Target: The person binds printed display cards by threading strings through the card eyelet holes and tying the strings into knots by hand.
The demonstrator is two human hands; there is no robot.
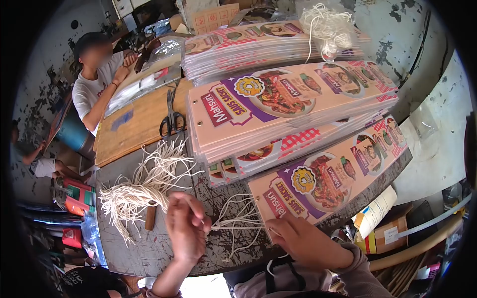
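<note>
Your table (208, 196): dark, scratched, rough | board (136, 119): wood, worn | strings (134, 198): fibrous, matt | printed sheets (318, 184): smooth, glossy, plastic-looking sleeves | scissors (171, 116): dark handles, metal-looking blades

Single head cam here, worn up top, looking forward and down over the worktop (213, 198) through a wide, round-edged view. Left hand (186, 226) is close in at 7 o'clock, right hand (308, 243) at 5, seated person (97, 74) farther off around 10.

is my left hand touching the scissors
Apart. The head view shows the left hand well below the scissors, with white strings and bare tabletop between them.
</note>
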